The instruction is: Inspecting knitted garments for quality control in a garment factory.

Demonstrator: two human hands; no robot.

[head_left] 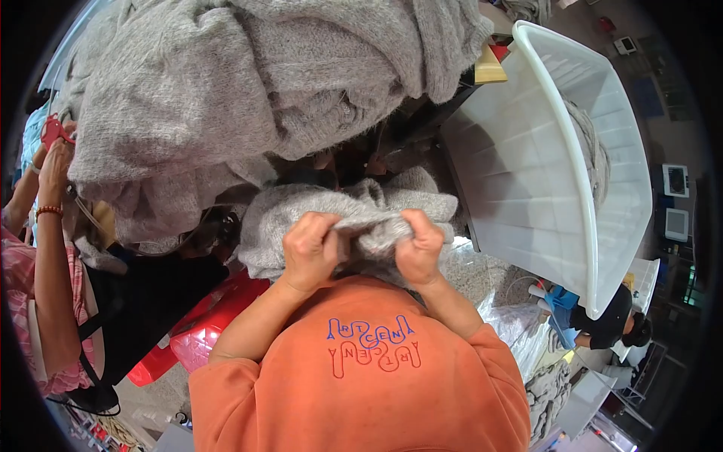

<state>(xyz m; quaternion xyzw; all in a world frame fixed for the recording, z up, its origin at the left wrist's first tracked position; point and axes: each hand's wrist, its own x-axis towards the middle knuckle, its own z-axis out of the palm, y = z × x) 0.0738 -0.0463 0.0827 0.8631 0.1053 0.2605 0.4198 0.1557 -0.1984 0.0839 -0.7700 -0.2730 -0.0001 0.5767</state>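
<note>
grey fuzzy knit garment lies bunched in front of the person's orange shirt, below the lower edge of a big pile of grey knitwear. perhaps it rests on the lap, but the folds hide what carries it, so i cannot be sure. the left hand pinches one end of a raised fold between thumb and curled fingers; the right hand pinches the other end in the same way, and the fold stretches between them. to the right, near the garment, is a white plastic bin; inside, close to its rim, lies some grey knit cloth. at the pile's left edge, a co-worker's hand holds a red tool. a shiny red plastic thing is beside the person's left arm.
</note>
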